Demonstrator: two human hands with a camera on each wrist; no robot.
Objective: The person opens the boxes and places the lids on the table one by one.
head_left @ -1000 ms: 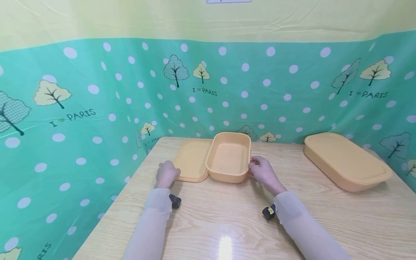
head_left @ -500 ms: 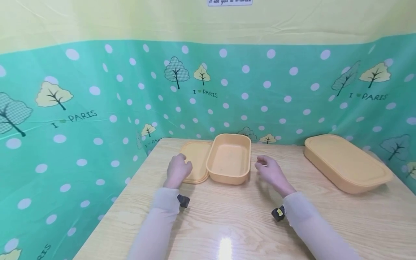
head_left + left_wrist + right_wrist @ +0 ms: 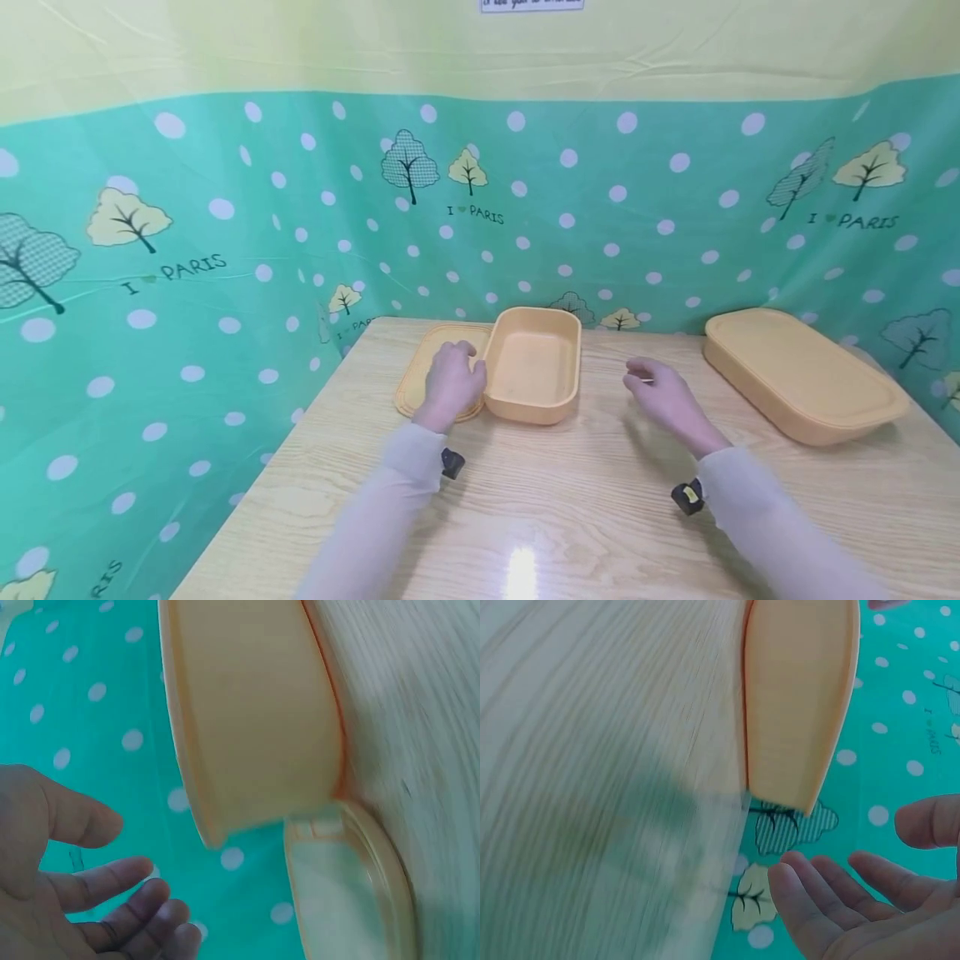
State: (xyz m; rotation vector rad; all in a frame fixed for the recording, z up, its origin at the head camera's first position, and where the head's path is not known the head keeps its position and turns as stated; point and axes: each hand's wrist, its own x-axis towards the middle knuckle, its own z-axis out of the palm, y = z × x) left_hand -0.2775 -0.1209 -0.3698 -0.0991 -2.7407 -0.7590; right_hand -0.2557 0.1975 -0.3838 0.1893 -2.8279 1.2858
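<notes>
A light orange rectangular container (image 3: 534, 367) stands uncovered near the back edge of the table, its inside bare. Just left of it lies a flat lid (image 3: 420, 375) of the same colour, its right edge close against the container. My left hand (image 3: 453, 379) hovers over the lid beside the container's left wall, fingers loosely bent and holding nothing. In the left wrist view, the thumb and fingers stand apart from the container's wall (image 3: 255, 712). My right hand (image 3: 667, 398) is out to the right of the container, relaxed and holding nothing; the right wrist view shows its fingers spread.
A larger light orange container with its lid on (image 3: 802, 375) sits at the right of the wooden table (image 3: 555, 500). A green dotted curtain (image 3: 637, 225) with printed trees hangs behind and to the left. Dark cameras are strapped to both wrists.
My left hand has moved right, from the lid's left edge to over the lid by the container. My right hand has left the container's right side and moved further right.
</notes>
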